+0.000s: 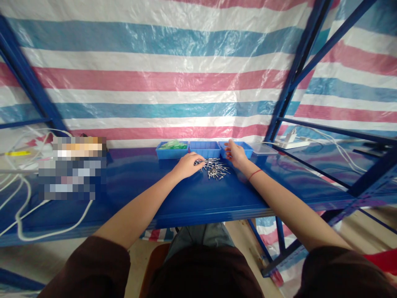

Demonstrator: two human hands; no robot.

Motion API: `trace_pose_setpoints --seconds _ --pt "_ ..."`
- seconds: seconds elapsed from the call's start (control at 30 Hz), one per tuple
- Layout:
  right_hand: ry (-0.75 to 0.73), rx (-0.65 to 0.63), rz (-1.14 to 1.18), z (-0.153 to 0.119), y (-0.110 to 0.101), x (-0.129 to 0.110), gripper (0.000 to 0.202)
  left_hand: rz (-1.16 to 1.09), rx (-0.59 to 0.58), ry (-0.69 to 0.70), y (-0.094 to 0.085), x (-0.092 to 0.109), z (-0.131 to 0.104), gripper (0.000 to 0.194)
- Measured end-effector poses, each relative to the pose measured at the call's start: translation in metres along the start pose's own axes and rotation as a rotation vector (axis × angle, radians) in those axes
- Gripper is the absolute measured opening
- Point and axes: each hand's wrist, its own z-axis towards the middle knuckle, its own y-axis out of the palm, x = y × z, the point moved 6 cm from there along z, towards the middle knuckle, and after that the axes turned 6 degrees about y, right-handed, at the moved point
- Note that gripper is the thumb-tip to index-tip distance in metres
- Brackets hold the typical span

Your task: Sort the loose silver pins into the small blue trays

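A loose pile of thin metal pins (pixel 217 169), silver with thicker ends and resembling blind rivets, lies on the blue tabletop. At its left edge, my left hand (pixel 187 164) has its fingers curled, with some pins showing between thumb and fingertips. My right hand (pixel 236 155) is raised at the right blue bin (pixel 247 150), covering part of it; its fingers are bent but apart, and I see nothing in them. Behind the pile stands the middle blue bin (pixel 204 154). The left blue bin (pixel 169 155) contains green plastic packets (pixel 174 144).
A clear plastic lid (pixel 264 149) lies right of the bins, near a white power strip (pixel 293 142). White cables (pixel 23 231) and a blurred-out patch of items occupy the table's left. Blue metal posts (pixel 287 91) frame the bench before a striped sheet (pixel 161 78).
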Motion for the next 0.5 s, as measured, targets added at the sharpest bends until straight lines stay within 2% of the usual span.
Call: trace_pose_setpoints --seconds 0.1,0.23,0.33,0.4,0.5 --pt "-0.059 -0.056 -0.127 -0.002 0.002 -0.005 0.037 0.063 -0.12 -0.031 0.006 -0.001 -0.003 0.023" --pt "-0.409 -0.306 -0.643 -0.025 0.031 -0.017 0.024 0.12 -0.197 -0.042 0.009 0.001 -0.004 0.024" --pt "-0.621 -0.46 -0.979 -0.043 0.05 -0.012 0.014 0.122 -0.195 -0.022 0.009 0.001 -0.003 0.023" --pt "-0.702 -0.509 -1.052 -0.049 0.056 -0.007 0.018 0.12 -0.192 -0.003 0.009 -0.001 -0.003 0.022" --pt "-0.795 -0.539 -1.036 -0.054 0.062 -0.005 0.016 0.108 -0.189 0.002 0.011 -0.003 -0.003 0.022"
